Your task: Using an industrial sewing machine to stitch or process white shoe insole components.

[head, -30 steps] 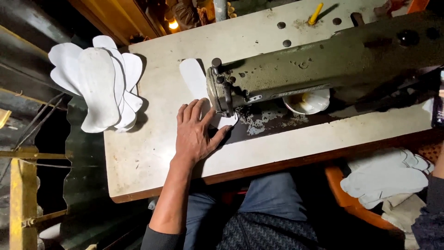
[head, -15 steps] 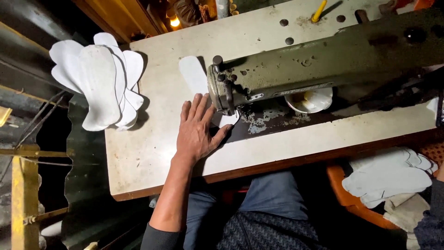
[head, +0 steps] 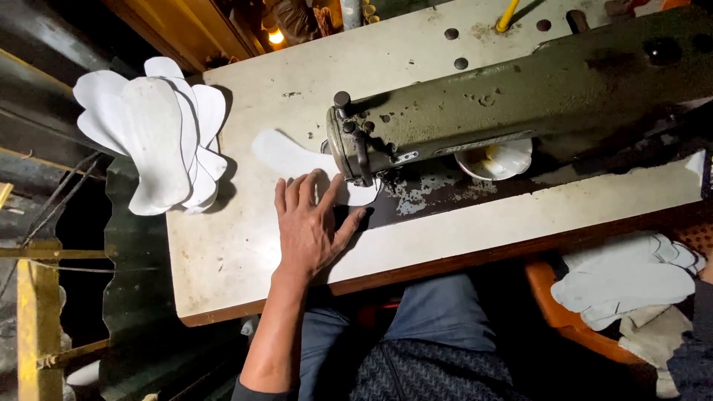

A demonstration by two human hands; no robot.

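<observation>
My left hand (head: 308, 226) lies flat with fingers spread on the near end of a white sole-shaped piece (head: 278, 154). The piece rests on the pale table (head: 223, 252) and runs under the needle end of an old green sewing machine (head: 520, 96). My fingertips sit just left of the presser foot (head: 364, 174). Of my right arm only a dark sleeve (head: 702, 327) shows at the right edge; the hand itself is out of view.
A fanned stack of white sole-shaped pieces (head: 152, 137) overhangs the table's far left corner. More white pieces (head: 624, 286) lie in an orange bin (head: 549, 304) low on the right. A white dish (head: 496, 160) sits under the machine arm. A lamp (head: 276, 36) glows beyond.
My left hand stays pressed on the white piece by the needle. The view has shifted slightly, and a dark object at the right edge has dropped out of sight.
</observation>
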